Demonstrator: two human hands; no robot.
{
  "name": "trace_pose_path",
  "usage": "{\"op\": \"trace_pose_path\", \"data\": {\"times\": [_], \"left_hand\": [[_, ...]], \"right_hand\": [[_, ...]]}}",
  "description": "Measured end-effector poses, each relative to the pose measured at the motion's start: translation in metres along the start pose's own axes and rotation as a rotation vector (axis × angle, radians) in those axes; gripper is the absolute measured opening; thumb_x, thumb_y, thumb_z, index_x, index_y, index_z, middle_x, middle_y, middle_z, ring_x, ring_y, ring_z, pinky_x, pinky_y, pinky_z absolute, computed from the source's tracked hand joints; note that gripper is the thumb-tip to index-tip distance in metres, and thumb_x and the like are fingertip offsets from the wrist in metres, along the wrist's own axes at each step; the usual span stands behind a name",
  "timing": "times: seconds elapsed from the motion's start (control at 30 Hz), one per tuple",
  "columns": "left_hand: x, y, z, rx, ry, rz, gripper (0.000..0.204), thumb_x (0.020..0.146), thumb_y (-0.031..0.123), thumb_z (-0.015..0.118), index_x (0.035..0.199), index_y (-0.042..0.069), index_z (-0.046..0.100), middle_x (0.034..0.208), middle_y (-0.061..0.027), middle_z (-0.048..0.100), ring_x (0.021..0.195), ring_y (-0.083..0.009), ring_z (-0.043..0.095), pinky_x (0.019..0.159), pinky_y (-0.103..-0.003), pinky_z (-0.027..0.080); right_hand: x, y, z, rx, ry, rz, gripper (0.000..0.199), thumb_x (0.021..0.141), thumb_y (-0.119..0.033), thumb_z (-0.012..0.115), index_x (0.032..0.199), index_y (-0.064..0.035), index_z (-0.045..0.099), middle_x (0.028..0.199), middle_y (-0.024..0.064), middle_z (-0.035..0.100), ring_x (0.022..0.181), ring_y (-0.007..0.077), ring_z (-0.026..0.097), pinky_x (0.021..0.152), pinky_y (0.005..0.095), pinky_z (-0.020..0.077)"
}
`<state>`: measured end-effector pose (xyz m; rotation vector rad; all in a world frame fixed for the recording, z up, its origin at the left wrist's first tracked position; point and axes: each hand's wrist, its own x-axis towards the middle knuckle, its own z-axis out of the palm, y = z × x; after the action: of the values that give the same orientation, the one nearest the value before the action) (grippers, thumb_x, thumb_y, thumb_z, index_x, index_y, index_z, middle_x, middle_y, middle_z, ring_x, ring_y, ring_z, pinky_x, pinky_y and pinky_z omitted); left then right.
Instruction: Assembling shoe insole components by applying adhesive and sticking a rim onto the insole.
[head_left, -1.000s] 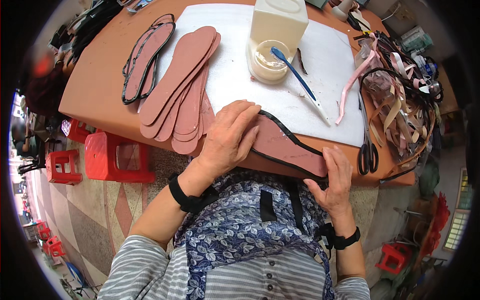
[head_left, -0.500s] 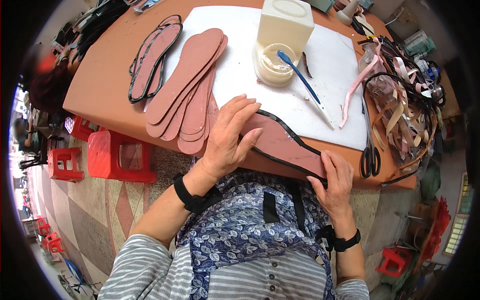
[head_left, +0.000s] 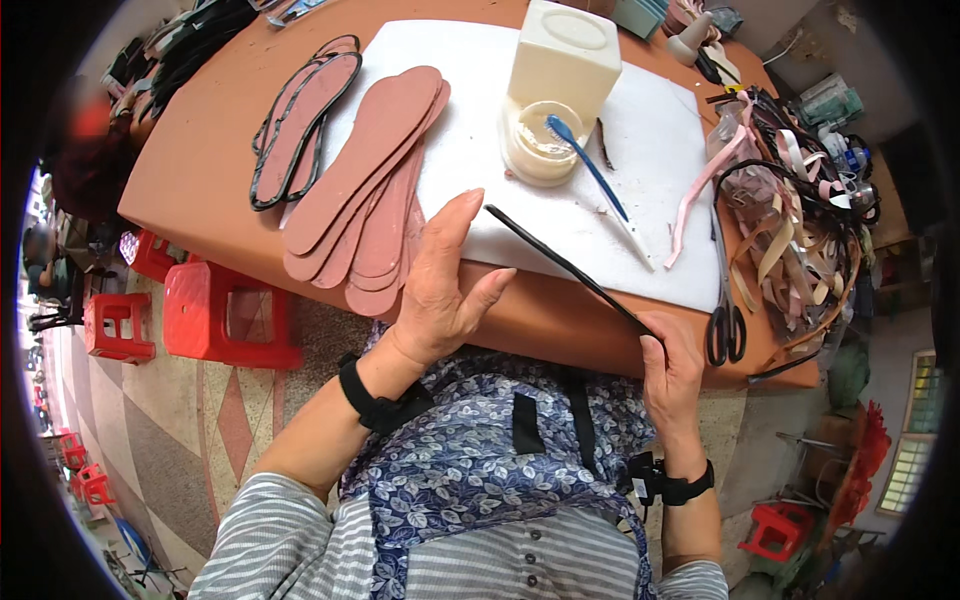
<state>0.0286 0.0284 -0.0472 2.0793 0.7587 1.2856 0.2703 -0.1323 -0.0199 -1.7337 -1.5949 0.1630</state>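
My right hand (head_left: pixel 672 365) pinches one end of a black-edged insole (head_left: pixel 570 268), which stands turned so only its thin dark rim shows. My left hand (head_left: pixel 437 290) is open beside the insole's other end, thumb and fingers apart; I cannot tell whether it touches. Left of it, a fanned stack of pink-brown insoles (head_left: pixel 365 165) without black edging lies partly over a white foam sheet (head_left: pixel 450 60). Farther left, several insoles with black binding (head_left: pixel 305 125) are piled up. On the sheet, a blue and white brush (head_left: pixel 600 185) leans across an open pot of pale paste (head_left: pixel 545 140).
A cream block-shaped container (head_left: pixel 565 65) stands behind the pot. Black-handled scissors (head_left: pixel 726 330) lie at the table's (head_left: pixel 190 170) right, by a tangle of ribbons and strips (head_left: pixel 790 230). Red stools (head_left: pixel 225 315) stand on the floor at left; a person's sleeve (head_left: pixel 90 175) shows far left.
The insole has tipped from showing its broad pink face to edge-on. My right hand keeps its end, while my left hand stays open near the other end.
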Motion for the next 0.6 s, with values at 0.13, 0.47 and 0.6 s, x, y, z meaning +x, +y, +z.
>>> {"op": "trace_pose_path", "data": {"times": [0.13,0.47,0.6], "left_hand": [[0.000,0.001,0.000,0.055,-0.018,0.023,0.070,0.086,0.014,0.074,0.146,-0.001,0.041,0.141,-0.0237,0.049,0.130,-0.0382,0.049,0.109,-0.042,0.041],[0.002,0.003,0.003,0.092,-0.019,0.042,0.061,0.088,0.007,0.071,0.142,0.000,0.045,0.140,-0.0196,0.052,0.128,-0.0326,0.052,0.104,-0.039,0.045],[0.004,0.004,0.004,0.153,-0.007,0.081,0.059,0.086,0.007,0.072,0.140,0.000,0.048,0.136,-0.0204,0.055,0.126,-0.0346,0.054,0.104,-0.039,0.045]], "right_hand": [[0.007,0.001,-0.003,0.119,-0.009,0.185,0.022,0.101,-0.017,0.057,0.107,0.0017,0.066,0.094,0.0152,0.067,0.089,0.0282,0.063,0.080,0.0339,0.0482],[0.014,0.017,-0.005,0.188,-0.028,0.282,0.028,0.103,-0.022,0.057,0.099,0.0049,0.062,0.079,0.0100,0.061,0.074,0.0155,0.055,0.070,0.0282,0.0453],[0.016,0.014,-0.006,0.193,-0.042,0.303,0.030,0.103,-0.023,0.056,0.099,0.0054,0.062,0.078,0.0093,0.061,0.074,0.0136,0.054,0.071,0.0279,0.0451]]}}
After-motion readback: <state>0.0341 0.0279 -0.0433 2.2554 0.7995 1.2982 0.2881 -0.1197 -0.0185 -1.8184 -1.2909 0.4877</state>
